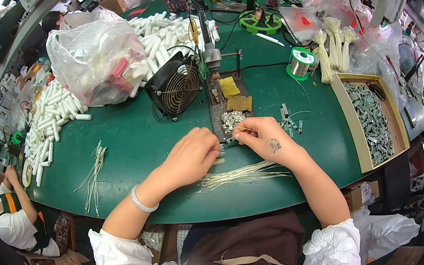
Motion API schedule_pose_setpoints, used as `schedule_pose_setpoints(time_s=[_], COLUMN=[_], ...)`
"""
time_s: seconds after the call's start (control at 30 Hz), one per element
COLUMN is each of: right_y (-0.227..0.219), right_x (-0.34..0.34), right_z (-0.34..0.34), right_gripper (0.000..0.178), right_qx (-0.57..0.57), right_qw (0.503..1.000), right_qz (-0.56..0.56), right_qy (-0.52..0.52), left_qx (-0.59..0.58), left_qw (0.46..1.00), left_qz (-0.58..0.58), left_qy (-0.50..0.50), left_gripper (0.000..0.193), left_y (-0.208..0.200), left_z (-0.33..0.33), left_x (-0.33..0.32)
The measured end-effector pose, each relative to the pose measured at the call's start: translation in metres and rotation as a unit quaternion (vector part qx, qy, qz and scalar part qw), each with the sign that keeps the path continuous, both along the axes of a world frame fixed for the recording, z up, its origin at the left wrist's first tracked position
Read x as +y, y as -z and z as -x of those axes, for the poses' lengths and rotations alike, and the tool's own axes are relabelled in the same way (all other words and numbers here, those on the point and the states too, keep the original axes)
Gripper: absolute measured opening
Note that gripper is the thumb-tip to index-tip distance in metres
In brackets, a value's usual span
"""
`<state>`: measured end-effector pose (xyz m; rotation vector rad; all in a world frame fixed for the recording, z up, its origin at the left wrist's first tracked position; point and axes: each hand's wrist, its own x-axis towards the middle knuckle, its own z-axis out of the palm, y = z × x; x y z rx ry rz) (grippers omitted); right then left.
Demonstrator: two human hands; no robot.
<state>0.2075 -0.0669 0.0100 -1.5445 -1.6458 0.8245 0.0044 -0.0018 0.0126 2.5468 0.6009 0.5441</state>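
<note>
My right hand (pixel 270 140) pinches a thin pale wire (pixel 245 129) between thumb and fingertips, just above the front end of a dark soldering stand plate (pixel 219 116). Close to it on the left, my left hand (pixel 194 154) is closed with its fingers curled down; its fingertips are mostly hidden and I cannot make out what is in them. A bundle of pale wires (pixel 238 174) lies on the green table under and beside both hands. A heap of silvery solder bits (pixel 232 121) sits on the plate, with yellow sponges (pixel 229 87) behind it.
A black fan (pixel 175 86) stands left of the plate, below a clamped soldering iron (pixel 211 57). White tubes (pixel 54 106) and a plastic bag (pixel 93 58) cover the left. A solder spool (pixel 300 64) and a cardboard tray (pixel 350 118) of small boards stand right. Another person sits lower left.
</note>
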Motion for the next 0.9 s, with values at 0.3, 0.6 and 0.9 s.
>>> schedule_pose_setpoints(time_s=[0.3, 0.6, 0.9], right_y=[-0.002, 0.001, -0.002], right_x=[0.000, -0.002, -0.001], right_z=[0.004, 0.009, 0.013], right_gripper=[0.020, 0.016, 0.016], right_qx=[-0.001, 0.081, 0.135], right_qw=[1.000, 0.996, 0.989], right_qz=[0.010, 0.009, 0.013], right_qy=[-0.010, -0.036, -0.065], left_qx=[-0.048, -0.094, -0.198], left_qw=[0.968, 0.961, 0.873], left_qz=[0.232, 0.244, 0.429], left_qy=[-0.080, -0.089, -0.123], left_gripper=[0.009, 0.008, 0.008], left_y=[-0.008, 0.006, 0.015], left_z=[0.008, 0.002, -0.003], left_x=[-0.001, -0.003, -0.011])
